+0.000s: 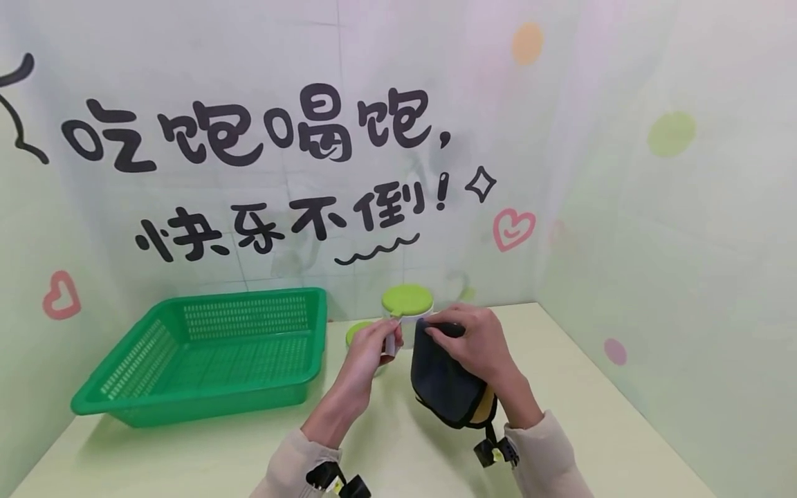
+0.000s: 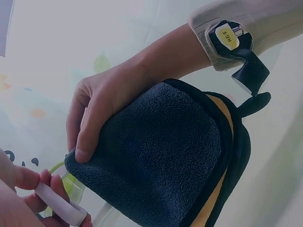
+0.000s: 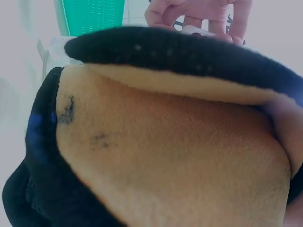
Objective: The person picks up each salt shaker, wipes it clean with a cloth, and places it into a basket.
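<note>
My right hand (image 1: pixel 476 339) pinches a folded cloth (image 1: pixel 442 377) by its upper edge, and the cloth hangs down below the fingers. It is dark blue-grey and fuzzy outside, tan inside, with black trim and a hanging loop (image 2: pixel 255 104). Two dark smudges mark the tan side (image 3: pixel 165 142) in the right wrist view. To the left of the cloth, my left hand (image 1: pixel 367 349) holds a small white piece (image 2: pixel 61 205) between thumb and fingers. That piece is smooth and short; I cannot tell its kind.
A green plastic basket (image 1: pixel 199 407) with slotted walls stands on the left of the pale table (image 1: pixel 579 408). Behind my hands are a jar with a green lid (image 1: pixel 407 300) and a lower green-lidded container (image 1: pixel 357 330). A printed wall covering (image 1: pixel 398 41) closes off the back.
</note>
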The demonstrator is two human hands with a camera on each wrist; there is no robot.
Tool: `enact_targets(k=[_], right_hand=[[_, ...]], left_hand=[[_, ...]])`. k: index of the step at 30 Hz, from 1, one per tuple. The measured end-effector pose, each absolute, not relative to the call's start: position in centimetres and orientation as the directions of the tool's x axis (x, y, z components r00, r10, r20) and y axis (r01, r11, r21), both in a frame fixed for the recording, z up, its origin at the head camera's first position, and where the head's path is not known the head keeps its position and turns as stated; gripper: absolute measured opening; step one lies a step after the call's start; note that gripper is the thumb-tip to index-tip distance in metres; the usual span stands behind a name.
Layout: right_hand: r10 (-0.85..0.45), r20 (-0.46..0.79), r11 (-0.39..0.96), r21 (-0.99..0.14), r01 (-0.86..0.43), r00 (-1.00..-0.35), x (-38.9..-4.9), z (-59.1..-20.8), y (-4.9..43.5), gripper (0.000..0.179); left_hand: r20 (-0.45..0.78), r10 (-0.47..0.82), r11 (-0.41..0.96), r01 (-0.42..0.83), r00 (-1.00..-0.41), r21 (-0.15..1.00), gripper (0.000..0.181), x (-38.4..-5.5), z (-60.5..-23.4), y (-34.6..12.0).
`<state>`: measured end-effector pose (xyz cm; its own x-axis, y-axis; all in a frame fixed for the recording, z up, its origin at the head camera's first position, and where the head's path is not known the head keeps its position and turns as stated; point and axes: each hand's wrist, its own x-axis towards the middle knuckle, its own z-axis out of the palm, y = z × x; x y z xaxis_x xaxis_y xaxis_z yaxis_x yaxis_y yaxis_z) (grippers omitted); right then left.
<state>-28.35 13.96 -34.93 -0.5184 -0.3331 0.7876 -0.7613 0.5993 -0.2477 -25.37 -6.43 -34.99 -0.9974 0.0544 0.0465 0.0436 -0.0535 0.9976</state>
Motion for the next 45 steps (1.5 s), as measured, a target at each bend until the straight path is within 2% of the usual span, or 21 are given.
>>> enact_targets(k=[7,16,22,29,39,45], right_hand=[[-0.359,0.760,0.594,-0.260,-0.761,-0.541,-28.3,-35.3,14.0,0.014],[-0.430,0.657,0.628,-0.275,-0.728,-0.619,-28.4,-35.6,13.5,0.011],[-0.474,0.605,0.638,-0.265,-0.723,-0.640,-28.7,-35.8,13.2,0.012],[-0.445,0.566,0.694,-0.271,-0.667,-0.693,-29.2,-36.2,13.9,0.011],[-0.475,0.562,0.672,-0.265,-0.692,-0.677,-29.0,-35.8,14.4,0.010],[-0.480,0.616,0.629,-0.255,-0.735,-0.624,-28.6,-35.5,14.0,0.010]], left_hand=[[0.040,0.050,-0.055,0.038,-0.998,0.998,0.028,-25.1,-35.1,-6.5],[0.057,0.050,-0.061,0.054,-0.997,0.997,0.029,-25.2,-34.7,-6.7],[0.043,0.054,-0.062,0.040,-0.998,0.997,0.030,-25.3,-34.3,-7.0],[0.016,0.061,-0.069,0.011,-0.998,0.998,0.030,-25.4,-34.1,-7.1],[0.020,0.064,-0.091,0.015,-0.998,0.996,0.028,-25.6,-34.3,-7.1],[0.017,0.042,-0.079,0.013,-0.999,0.997,0.029,-25.7,-34.6,-7.1]])
